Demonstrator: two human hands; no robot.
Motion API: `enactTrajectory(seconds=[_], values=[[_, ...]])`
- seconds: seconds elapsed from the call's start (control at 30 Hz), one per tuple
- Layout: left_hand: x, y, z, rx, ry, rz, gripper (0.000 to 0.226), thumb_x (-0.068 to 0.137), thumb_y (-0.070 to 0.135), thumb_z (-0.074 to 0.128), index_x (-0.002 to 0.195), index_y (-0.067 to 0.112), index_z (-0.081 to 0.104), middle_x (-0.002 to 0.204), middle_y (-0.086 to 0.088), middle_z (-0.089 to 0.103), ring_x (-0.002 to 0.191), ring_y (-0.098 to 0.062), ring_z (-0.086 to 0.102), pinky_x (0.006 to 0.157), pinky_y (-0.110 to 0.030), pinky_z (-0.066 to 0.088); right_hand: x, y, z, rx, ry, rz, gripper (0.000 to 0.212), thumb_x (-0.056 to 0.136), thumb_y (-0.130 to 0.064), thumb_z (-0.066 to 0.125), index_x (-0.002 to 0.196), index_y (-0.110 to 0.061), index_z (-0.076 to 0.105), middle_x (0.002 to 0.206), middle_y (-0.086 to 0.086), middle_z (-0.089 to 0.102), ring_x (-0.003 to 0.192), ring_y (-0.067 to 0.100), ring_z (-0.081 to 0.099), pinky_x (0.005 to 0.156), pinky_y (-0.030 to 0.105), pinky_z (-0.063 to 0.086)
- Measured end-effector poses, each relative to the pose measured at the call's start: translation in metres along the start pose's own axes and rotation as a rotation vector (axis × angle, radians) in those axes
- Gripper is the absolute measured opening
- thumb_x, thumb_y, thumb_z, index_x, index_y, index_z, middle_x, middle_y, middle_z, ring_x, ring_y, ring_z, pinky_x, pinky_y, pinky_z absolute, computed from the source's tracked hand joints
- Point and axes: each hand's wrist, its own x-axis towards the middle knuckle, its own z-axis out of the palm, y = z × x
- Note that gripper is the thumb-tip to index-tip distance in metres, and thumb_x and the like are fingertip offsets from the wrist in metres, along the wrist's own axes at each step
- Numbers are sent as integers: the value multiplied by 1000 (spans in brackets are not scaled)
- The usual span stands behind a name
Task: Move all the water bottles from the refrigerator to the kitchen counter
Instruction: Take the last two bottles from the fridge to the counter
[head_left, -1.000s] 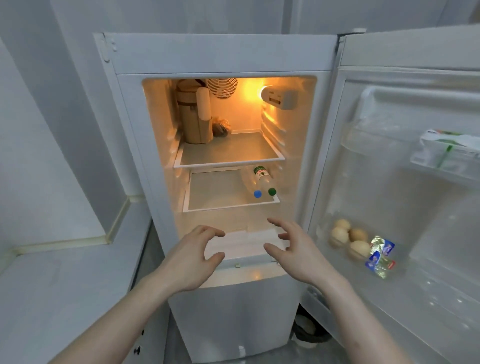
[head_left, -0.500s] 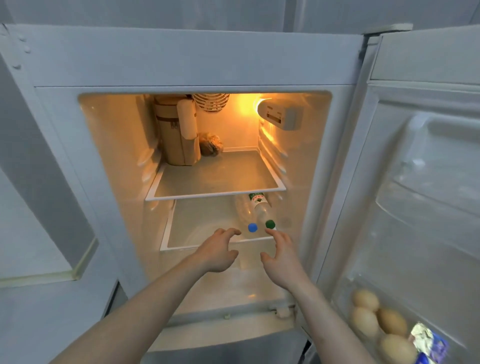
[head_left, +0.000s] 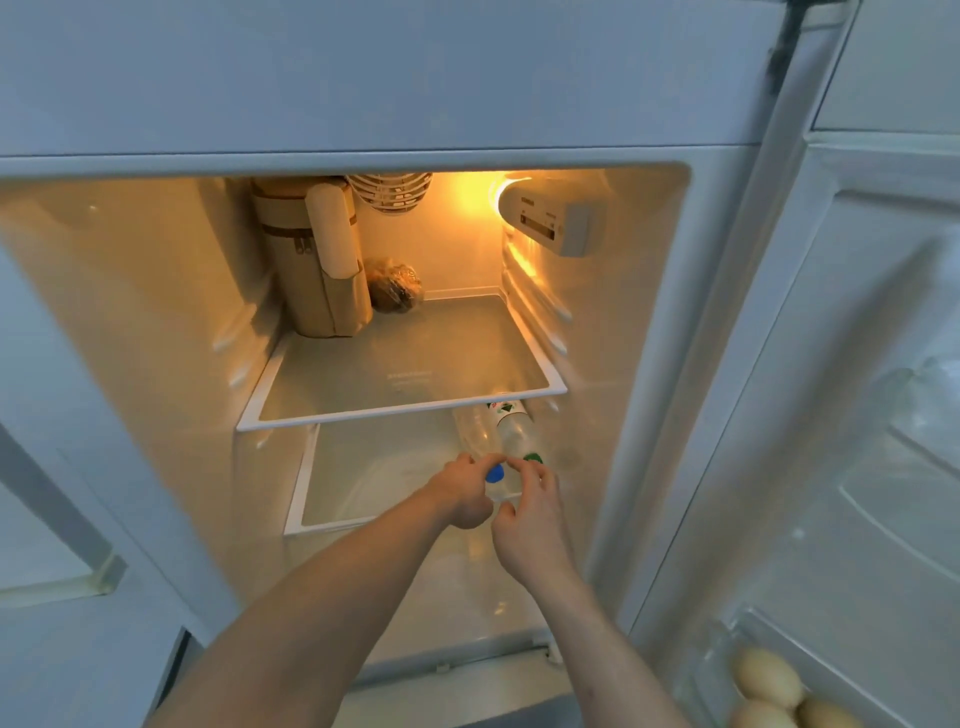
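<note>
- Left hand (head_left: 464, 491) now inside the refrigerator (head_left: 395, 88), reached in from well outside the door line a second ago; fingers curled over the neck end of the blue-capped bottle (head_left: 475, 434), thumb under, closing but not yet plainly clamped.
- Right hand (head_left: 530, 512) likewise forward, at 3 o'clock of the left one, fingertips (head_left: 524, 467) arched just short of the green cap (head_left: 533, 458); open, touching or not hard to tell.
- Both bottles lying on their sides on the lower shelf (head_left: 363, 499), side by side at its 3 o'clock end, caps toward the camera; green-capped bottle (head_left: 514, 431) at 3 o'clock of the blue-capped one.
- Meaning for the task: reach finished, grasp phase beginning; nothing lifted yet, so both bottles left to carry out to the counter.
- Much closer view than half a second ago: kitchen counter cut off, only a pale strip at 9 o'clock, unsure whether counter or wall.
- Bottle bodies partly hidden under the upper shelf (head_left: 405, 410); fill level unreadable through clear plastic.
- Blue cap (head_left: 495, 473) half covered by the left thumb.
- Any further bottles deeper on the lower shelf or below: not visible.
- Eggs (head_left: 763, 686) in the door tray at 5 o'clock, cropped by the frame edge.
</note>
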Motion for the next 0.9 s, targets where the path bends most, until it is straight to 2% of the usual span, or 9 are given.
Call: enactTrajectory(seconds=[0.17, 0.3, 0.4, 0.53, 0.7, 0.8, 0.9], values=[[-2, -10, 4, -44, 77, 29, 60, 87, 14, 64, 138, 39, 45, 133, -2, 61, 116, -26, 59, 97, -41, 54, 13, 1, 11, -3, -18, 68, 61, 98, -2, 48, 154, -24, 39, 166, 1, 21, 151, 24, 32, 116, 35, 37], [-23, -36, 14, -109, 199, -19, 38, 91, 26, 70, 111, 44, 43, 119, 1, 62, 98, -19, 58, 89, -34, 56, 33, -5, 30, -6, -9, 133, 65, 95, -4, 52, 155, -22, 37, 166, 4, 19, 152, 30, 28, 118, 42, 37], [-43, -50, 19, -148, 322, -24, 30, 96, 28, 70, 109, 38, 44, 116, 3, 61, 95, -16, 57, 84, -27, 51, 49, -4, 42, -9, 0, 200, 66, 94, -8, 54, 155, -24, 35, 167, 5, 16, 150, 33, 26, 120, 48, 38], [-68, -60, 12, -229, 494, -13, 22, 100, 35, 62, 105, 41, 42, 100, 6, 62, 84, -14, 58, 77, -35, 56, 72, 1, 46, -27, 31, 304, 70, 89, -12, 57, 155, -23, 35, 165, 8, 14, 146, 34, 27, 115, 50, 41], [-101, -63, -13, -374, 764, 33, 17, 99, 30, 62, 108, 38, 51, 93, 14, 60, 79, -7, 57, 70, -31, 51, 94, -1, 54, 17, 11, 426, 67, 90, -16, 59, 153, -23, 38, 169, 9, 3, 142, 39, 29, 112, 49, 39], [-123, -58, -28, -422, 879, 54, 13, 100, 32, 61, 112, 34, 55, 90, 15, 60, 78, -9, 58, 67, -25, 47, 101, 5, 56, 17, 23, 444, 60, 89, -15, 62, 147, -21, 47, 163, 10, 12, 137, 38, 35, 109, 48, 40], [-155, -51, -37, -430, 947, 49, 11, 100, 34, 60, 110, 31, 58, 75, 19, 52, 69, -10, 53, 60, -12, 36, 106, 11, 55, 32, 25, 458, 45, 89, -11, 64, 132, -19, 55, 153, 14, 24, 131, 39, 43, 105, 44, 44]])
